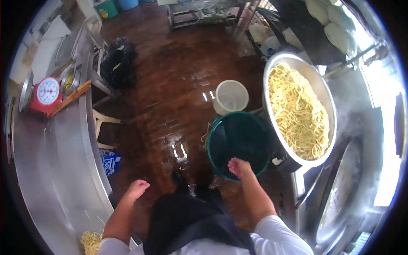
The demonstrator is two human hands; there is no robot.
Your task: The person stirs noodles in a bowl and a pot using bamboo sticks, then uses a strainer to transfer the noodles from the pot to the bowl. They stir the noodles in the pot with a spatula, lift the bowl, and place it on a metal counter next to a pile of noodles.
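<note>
Right hand over green bucket, both hands empty

Quickly, what I see from the head camera. My right hand (239, 167) sits at about 5 o'clock of centre, hanging over the near rim of the green bucket (238, 144). Fingers curl loosely down, half open, nothing gripped. I can't tell whether the fingertips touch the rim or just hover above it. My left hand (137, 189) is at about 7 o'clock, also loose and half open, empty, in the air beside the edge of the steel table (55, 161), not touching it.

The bucket stands on the wet brick floor (170, 85), apparently empty inside, just beside the big steel basin (329, 106) at 3 o'clock, which is heaped with yellow noodles (297, 114). A white pail (230, 97) sits beyond the bucket at about 12 o'clock of it. A small clump of noodles (90, 242) lies on the table at 7 o'clock. A red scale (46, 94) is at 9 o'clock.

My judgement on doing it well: if the bucket gets gripped, wrap the fingers fully over the rim, keep it level, and mind footing, since the floor looks slick. Keep the forearm off the basin's edge.
</note>
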